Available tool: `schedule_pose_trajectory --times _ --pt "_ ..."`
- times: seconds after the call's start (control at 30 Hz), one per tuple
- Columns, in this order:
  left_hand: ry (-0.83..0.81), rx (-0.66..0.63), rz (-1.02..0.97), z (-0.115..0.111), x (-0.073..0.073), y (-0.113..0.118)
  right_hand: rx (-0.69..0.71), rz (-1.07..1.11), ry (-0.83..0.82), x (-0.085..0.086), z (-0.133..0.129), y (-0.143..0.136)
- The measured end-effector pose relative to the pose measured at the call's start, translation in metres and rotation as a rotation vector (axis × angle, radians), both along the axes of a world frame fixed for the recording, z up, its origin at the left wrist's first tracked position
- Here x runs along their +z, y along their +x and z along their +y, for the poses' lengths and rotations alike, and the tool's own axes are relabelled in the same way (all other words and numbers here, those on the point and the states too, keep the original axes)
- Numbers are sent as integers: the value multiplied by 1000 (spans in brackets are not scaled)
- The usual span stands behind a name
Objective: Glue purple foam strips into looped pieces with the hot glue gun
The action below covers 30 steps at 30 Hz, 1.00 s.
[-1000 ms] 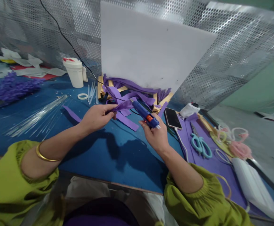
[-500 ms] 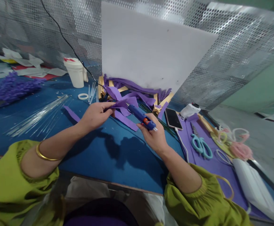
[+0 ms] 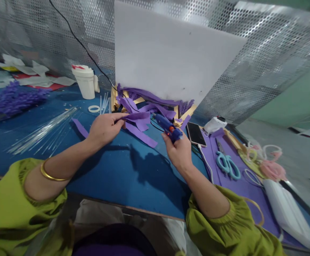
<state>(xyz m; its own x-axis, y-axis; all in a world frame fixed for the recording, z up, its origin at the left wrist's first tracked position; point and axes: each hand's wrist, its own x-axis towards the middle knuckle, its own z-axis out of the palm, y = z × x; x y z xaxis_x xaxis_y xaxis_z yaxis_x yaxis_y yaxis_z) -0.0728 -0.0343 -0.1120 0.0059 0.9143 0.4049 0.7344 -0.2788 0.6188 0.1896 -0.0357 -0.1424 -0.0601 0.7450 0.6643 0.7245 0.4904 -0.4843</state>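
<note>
Purple ribbon [image 3: 142, 119], centre of frame, pinched at near end by left grip [image 3: 104, 129]; far end free. Right grip [image 3: 180, 153], right of centre, wrapped firmly round blue glue gun [image 3: 167, 125]; nozzle [image 3: 154, 115] aimed upper left, just beside ribbon, contact cannot be judged. From my remote seat, I would draw ribbon flat over desk [image 3: 149, 192], bring nozzle in at shallow angle, clear of left grip, allow slack in black cord [image 3: 81, 44], upper left.
</note>
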Motion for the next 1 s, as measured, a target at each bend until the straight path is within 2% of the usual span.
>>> schedule_pose_trajectory --times 0.1,0.2,0.3,0.43,0.5,0.6,0.73,0.8,0.87,0.93,1.0 --pt "-32 25 18 1 2 -2 10 133 -46 -3 3 2" --pt "-66 41 -19 6 2 -7 99 145 -95 -2 3 2" --pt "-89 34 -122 12 1 -13 277 -34 -121 1 0 1" --pt "-82 9 -196 12 2 -13 551 -401 -140 -2 -1 -4" --pt "-88 -54 -160 7 4 -8 606 -509 -179 -7 -1 -7" --pt "-105 -199 -71 0 4 2 679 -541 -255 -9 -2 -10" --pt "-130 -319 -22 -5 3 9 793 -560 -301 -2 -6 -9" --pt "-137 -323 -23 -5 2 9 767 -563 -252 3 -8 -8" --pt "-144 -315 -35 -5 2 9 612 -448 -159 7 -8 -5" --pt "-158 -309 -48 -6 2 8 392 -172 -55 8 -6 -3" --pt "-173 -322 -51 -7 2 9 286 120 -13 9 -4 -2"
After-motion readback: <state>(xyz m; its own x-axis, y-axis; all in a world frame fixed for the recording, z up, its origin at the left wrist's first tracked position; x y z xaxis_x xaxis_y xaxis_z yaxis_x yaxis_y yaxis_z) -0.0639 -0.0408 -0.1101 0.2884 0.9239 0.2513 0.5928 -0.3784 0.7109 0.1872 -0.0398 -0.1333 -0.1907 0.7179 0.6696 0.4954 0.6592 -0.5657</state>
